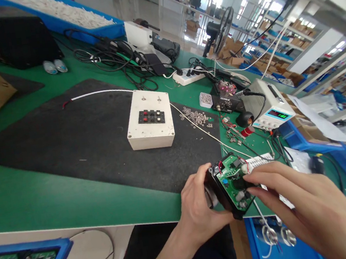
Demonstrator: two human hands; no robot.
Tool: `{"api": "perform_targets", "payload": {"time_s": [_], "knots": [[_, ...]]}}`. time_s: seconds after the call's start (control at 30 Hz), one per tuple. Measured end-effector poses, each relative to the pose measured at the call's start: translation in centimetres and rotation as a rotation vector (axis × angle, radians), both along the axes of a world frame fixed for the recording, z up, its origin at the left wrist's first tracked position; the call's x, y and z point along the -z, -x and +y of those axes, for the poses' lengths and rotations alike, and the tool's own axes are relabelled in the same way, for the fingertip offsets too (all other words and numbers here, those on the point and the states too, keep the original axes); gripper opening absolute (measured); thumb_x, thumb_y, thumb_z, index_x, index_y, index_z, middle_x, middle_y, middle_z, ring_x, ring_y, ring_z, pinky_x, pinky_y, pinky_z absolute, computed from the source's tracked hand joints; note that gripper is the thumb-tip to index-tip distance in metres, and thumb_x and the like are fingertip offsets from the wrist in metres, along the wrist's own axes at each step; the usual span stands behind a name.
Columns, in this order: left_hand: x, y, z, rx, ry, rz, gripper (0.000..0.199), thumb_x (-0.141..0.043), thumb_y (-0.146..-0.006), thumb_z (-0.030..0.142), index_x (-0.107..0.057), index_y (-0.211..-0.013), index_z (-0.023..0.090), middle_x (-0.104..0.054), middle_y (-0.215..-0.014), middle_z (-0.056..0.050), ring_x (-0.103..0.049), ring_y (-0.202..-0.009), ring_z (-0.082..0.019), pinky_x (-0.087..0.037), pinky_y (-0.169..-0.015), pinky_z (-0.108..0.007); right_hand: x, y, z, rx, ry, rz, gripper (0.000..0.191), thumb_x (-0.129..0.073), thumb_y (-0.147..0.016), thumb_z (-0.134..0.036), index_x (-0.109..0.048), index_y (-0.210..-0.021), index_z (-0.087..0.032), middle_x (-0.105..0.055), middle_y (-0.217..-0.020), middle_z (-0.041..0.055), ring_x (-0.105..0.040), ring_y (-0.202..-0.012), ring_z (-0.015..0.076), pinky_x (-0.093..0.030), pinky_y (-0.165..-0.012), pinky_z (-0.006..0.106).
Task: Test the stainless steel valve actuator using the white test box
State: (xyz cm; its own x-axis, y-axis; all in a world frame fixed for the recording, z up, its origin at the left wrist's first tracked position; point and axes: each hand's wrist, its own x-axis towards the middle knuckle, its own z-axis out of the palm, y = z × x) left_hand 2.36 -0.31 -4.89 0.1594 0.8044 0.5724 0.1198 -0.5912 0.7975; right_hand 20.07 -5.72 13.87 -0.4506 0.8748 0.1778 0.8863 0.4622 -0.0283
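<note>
Green workbench (73, 199) carried a black mat (96, 131), with a white terminal box (152, 130) at eleven o'clock from the left hand (196, 203) and a bench power supply (261, 93) between one and two o'clock. That hand grasped a black housing (224, 197) by its side, at five o'clock of the view, seemingly so that its green circuit board (235, 192) lay open to the right hand (300, 188), whose fingertips (251, 177) were near together at the board's three o'clock; whether they pinched something was unclear.
</note>
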Motion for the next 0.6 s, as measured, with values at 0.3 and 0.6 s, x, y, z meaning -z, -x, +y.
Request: {"api": "perform_targets", "payload": {"time_s": [0.3, 0.6], "knots": [[0.0, 0.0, -0.1, -0.006, -0.008, 0.014, 0.114, -0.095, -0.062, 0.037, -0.036, -0.157, 0.014, -0.069, -0.129, -0.014, -0.073, -0.107, -0.029, -0.060, -0.094, -0.039, -0.8, -1.0, 0.4, -0.079, 0.071, -0.057, 0.032, -0.056, -0.106, -0.012, -0.065, -0.135, -0.024, -0.065, -0.136, 0.0046, -0.072, -0.108, 0.0147, -0.058, -0.080, 0.027], [0.0, 0.0, 0.2, -0.002, -0.082, -0.001, 0.109, -0.093, -0.068, 0.042, -0.038, -0.156, 0.009, -0.070, -0.127, -0.017, -0.074, -0.108, -0.029, -0.060, -0.097, -0.039, -0.7, 0.3, 1.3, 0.011, 0.065, 0.080, 0.014, -0.065, -0.107, -0.020, -0.070, -0.119, -0.025, -0.069, -0.123, 0.0027, -0.071, -0.103, 0.0139, -0.056, -0.084, 0.026]]}}
